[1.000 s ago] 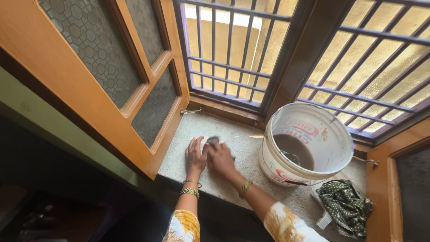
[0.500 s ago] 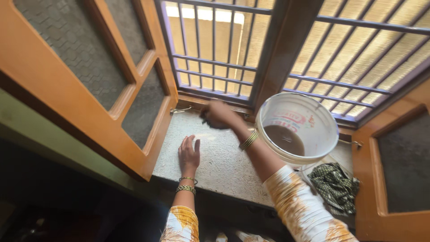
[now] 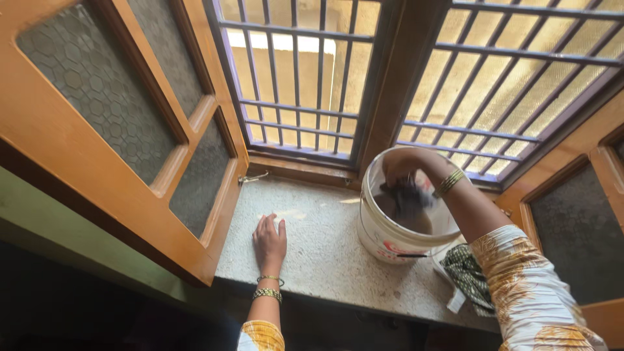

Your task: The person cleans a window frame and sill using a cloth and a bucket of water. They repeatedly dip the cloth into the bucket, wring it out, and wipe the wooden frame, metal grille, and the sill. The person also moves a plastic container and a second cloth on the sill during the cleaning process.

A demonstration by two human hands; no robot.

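Observation:
My right hand (image 3: 400,170) reaches into a white plastic bucket (image 3: 377,234) and grips a dark wet cloth (image 3: 403,198) over the murky water inside. The bucket stands on a speckled stone window sill (image 3: 325,260), right of centre. Flat on the sill's left part lies my left hand (image 3: 270,240), palm down, fingers together, holding nothing. Both wrists carry gold bangles, and my sleeves are yellow and white.
An open wooden shutter (image 3: 123,149) with patterned glass juts out on the left. Barred windows (image 3: 305,84) rise behind the sill. A dark green patterned cloth (image 3: 468,279) lies on the sill right of the bucket. A second shutter (image 3: 578,227) stands at the right.
My right hand carried the dark cloth from the sill beside my left hand up and rightward into the bucket. My left hand stayed flat on the sill.

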